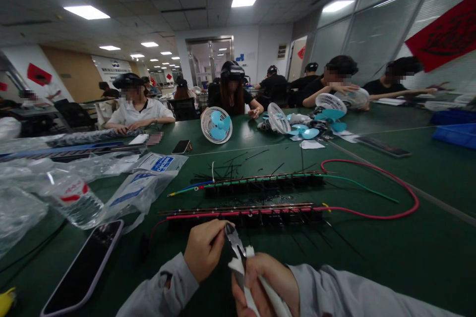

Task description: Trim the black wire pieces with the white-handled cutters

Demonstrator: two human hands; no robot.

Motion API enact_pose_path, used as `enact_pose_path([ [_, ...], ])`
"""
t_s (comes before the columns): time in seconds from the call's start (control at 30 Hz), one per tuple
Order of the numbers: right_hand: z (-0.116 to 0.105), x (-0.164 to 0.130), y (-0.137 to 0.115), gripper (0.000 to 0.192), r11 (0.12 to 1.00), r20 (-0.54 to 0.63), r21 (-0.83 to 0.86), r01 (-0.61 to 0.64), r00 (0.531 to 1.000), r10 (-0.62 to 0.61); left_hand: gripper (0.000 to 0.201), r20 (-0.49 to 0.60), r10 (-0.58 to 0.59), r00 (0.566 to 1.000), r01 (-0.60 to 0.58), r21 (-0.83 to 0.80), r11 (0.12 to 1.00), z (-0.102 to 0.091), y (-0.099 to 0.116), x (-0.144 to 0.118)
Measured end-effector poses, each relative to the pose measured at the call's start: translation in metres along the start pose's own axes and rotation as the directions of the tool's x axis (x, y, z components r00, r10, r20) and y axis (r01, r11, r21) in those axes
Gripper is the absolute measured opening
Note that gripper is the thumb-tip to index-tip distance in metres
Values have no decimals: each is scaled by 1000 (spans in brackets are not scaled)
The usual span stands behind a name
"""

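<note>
My right hand (pixel 266 280) grips white-handled cutting pliers (pixel 238 247), jaws pointing up and left. My left hand (pixel 204 247) is curled just left of the jaws, fingertips pinched at the tip; what it pinches is too small to tell. Just beyond the hands a long black terminal strip with a red wire (pixel 245 214) lies across the green table (pixel 390 257). A second strip with green and blue wires (pixel 260 183) lies behind it. A red wire (pixel 405 193) loops out to the right between the two strips. Cut black cable-tie ends lie scattered around them.
A smartphone (pixel 84 270) lies at the near left, beside a water bottle (pixel 74 198) and plastic bags (pixel 147 181). Small white-and-blue fans (pixel 216 125) and fan parts (pixel 308 126) stand farther back. Another phone (pixel 181 146) lies mid-table. Several people sit around the far side.
</note>
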State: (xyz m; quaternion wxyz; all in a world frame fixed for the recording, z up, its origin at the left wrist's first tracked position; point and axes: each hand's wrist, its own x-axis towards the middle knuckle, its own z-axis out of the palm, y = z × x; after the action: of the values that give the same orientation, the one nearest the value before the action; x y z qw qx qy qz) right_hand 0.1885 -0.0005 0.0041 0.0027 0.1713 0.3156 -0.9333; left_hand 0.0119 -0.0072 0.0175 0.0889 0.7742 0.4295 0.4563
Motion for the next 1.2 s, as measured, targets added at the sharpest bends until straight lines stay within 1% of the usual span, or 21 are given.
enact_pose_path([
  [0.07, -1, 0, 0, 27, 1000, -3, -3, -20, 1000, 20, 22, 0, 1, 1000, -1, 3, 1000, 0, 0, -1],
  [0.17, -4, 1, 0, 28, 999, 26, 0, -38, 999, 38, 22, 1, 6, 1000, -6, 10, 1000, 0, 0, -1],
  [0.43, -14, 3, 5, 29, 999, 137, 28, 15, 990, -18, 23, -4, 10, 1000, -10, 34, 999, 0, -1, 0],
  [0.53, -13, 3, 5, 30, 996, 197, 68, 65, 977, -78, 21, -29, 11, 1000, -9, 68, 998, 2, -2, -1],
  [0.6, -10, 3, 5, 34, 988, 193, 103, 115, 972, -133, 19, -56, 12, 998, -7, 92, 996, 3, -3, -3],
  [0.7, -5, 4, 5, 45, 981, 136, 107, 162, 975, -176, 18, -60, 19, 998, -13, 93, 996, 5, -4, -4],
  [0.8, -4, 4, 4, 50, 988, 104, 67, 139, 984, -145, 20, -57, 24, 998, -18, 99, 995, 4, -4, -3],
  [0.93, -8, 4, 4, 55, 996, 120, 35, 86, 989, -89, 21, -37, 25, 999, -21, 95, 995, 3, -3, -3],
  [1.2, -9, 4, 5, 59, 997, 119, 79, 15, 993, -24, 23, 12, 32, 999, -33, 92, 995, 3, -3, -1],
])
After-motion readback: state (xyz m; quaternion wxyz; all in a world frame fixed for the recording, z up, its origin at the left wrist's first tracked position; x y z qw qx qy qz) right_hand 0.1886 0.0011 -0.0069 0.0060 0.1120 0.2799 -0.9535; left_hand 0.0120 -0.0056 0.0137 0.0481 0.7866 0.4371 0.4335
